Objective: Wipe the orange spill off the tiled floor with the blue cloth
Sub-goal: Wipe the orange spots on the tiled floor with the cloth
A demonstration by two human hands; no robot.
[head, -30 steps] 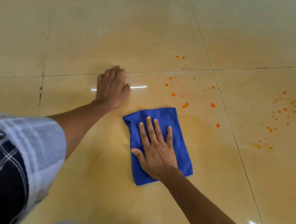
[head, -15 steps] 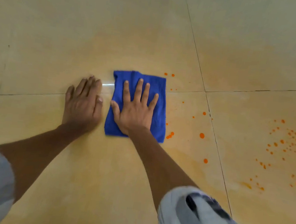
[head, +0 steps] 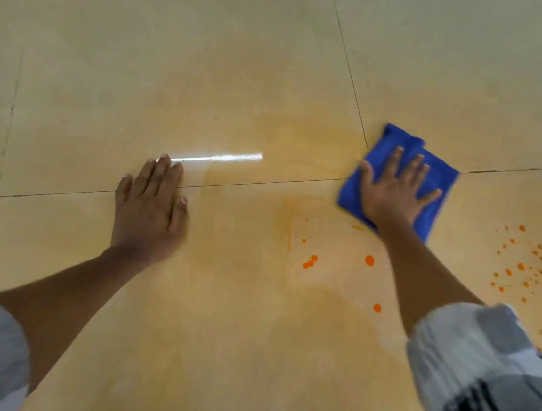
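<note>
Nearest, orange droplets (head: 369, 260) unwiped on the tiled floor (head: 216, 333), just below the blue cloth (head: 440, 176). Left hand (head: 151, 206) flat, open, bracing, well apart. Right hand (head: 394, 193) spread, pressing the cloth at the grout crossing; denser splatter (head: 530, 266) rightward, nearer that hand.

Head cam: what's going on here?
A person is wiping an orange spill off a tiled floor. The right hand presses flat on a blue cloth lying over the tile joint, while the left hand rests flat on the floor. Orange drops remain nearer the person, and a cluster of orange spatter lies further right, with a faint orange smear between.
</note>
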